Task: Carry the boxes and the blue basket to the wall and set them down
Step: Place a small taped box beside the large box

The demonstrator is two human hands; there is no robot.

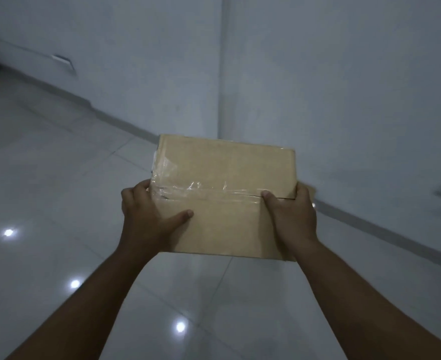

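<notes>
A brown cardboard box (227, 175), sealed with clear tape across its top, is held up in front of me above the floor. My left hand (149, 216) grips its left side with the thumb lying on top. My right hand (289, 216) grips its right side, thumb on the taped seam. The white wall (344, 87) stands just beyond the box, with a corner line running down behind it. The blue basket is not in view.
Glossy white floor tiles (45, 178) reflect ceiling lights below and to the left. A grey skirting strip (383, 229) runs along the wall's foot. A wall socket (63, 62) sits low at far left, with a blurred dark shape at the left edge.
</notes>
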